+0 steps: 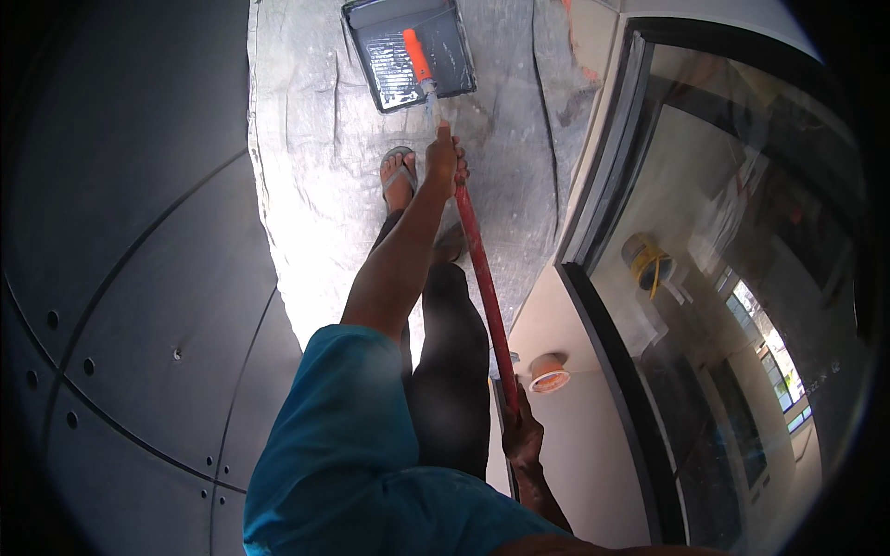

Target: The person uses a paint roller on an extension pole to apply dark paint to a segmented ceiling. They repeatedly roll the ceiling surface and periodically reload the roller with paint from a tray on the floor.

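My left hand (447, 159) is closed round the top of a long red pole (482, 278), where it meets a paint-smeared tool with an orange cylindrical part (416, 54). That part sits over a dark paint tray (375, 42) with a ribbed slope and grey paint in it. Lower down, my right hand (522, 428) grips the same pole. The tray lies on a pale, creased ground sheet (297, 111). My sandalled foot (399, 185) stands on the sheet below the tray.
A grey panelled wall (139, 324) with round holes runs along the left. A dark-framed glass pane (723, 185) with reflections is on the right. A small terracotta-coloured round container (549, 371) sits on a pale surface beside the pole.
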`<control>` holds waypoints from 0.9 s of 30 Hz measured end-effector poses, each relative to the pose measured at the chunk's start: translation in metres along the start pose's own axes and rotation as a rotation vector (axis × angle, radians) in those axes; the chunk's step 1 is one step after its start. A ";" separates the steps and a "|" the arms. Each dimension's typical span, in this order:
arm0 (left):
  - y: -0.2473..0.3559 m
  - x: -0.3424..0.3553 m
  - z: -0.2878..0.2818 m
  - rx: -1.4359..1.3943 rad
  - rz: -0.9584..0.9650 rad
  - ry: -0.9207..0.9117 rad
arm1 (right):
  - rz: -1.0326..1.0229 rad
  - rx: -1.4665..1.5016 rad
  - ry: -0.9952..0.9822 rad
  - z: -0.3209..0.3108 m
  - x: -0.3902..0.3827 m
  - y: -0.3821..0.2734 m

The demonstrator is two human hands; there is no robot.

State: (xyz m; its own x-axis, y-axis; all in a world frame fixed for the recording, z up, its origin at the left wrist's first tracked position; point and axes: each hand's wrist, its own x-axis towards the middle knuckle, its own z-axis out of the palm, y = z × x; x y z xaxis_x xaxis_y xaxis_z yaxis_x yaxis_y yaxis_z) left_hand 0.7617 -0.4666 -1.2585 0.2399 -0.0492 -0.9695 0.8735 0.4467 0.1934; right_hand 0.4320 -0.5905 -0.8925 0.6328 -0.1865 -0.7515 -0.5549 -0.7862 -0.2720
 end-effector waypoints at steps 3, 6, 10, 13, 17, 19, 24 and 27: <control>0.001 0.006 0.002 -0.017 0.013 0.014 | -0.006 -0.056 -0.027 -0.004 0.002 -0.007; -0.004 0.006 -0.001 -0.026 -0.049 0.029 | 0.156 0.143 -0.059 0.004 -0.004 -0.003; -0.022 -0.010 -0.010 -0.010 -0.052 0.010 | 0.259 0.206 -0.039 0.010 -0.024 0.000; -0.051 -0.020 -0.019 0.003 -0.071 -0.021 | 0.411 0.146 -0.129 0.009 -0.045 -0.005; -0.082 -0.040 -0.028 0.039 -0.110 0.012 | 0.358 0.151 -0.092 0.014 -0.073 0.002; -0.085 -0.038 -0.031 0.043 -0.119 0.019 | 0.339 0.178 -0.077 0.016 -0.073 -0.001; -0.042 -0.016 -0.023 0.062 -0.017 0.024 | 0.288 0.218 -0.017 0.023 -0.044 -0.016; -0.038 -0.022 -0.022 0.031 0.008 -0.041 | 0.247 -0.005 -0.139 0.029 -0.054 0.007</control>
State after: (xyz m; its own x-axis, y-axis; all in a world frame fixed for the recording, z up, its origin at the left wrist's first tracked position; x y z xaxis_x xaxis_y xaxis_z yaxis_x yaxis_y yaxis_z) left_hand 0.7139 -0.4627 -1.2473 0.2634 -0.0828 -0.9611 0.8840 0.4197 0.2061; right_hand 0.3779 -0.5689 -0.8712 0.3983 -0.2904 -0.8701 -0.6800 -0.7301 -0.0675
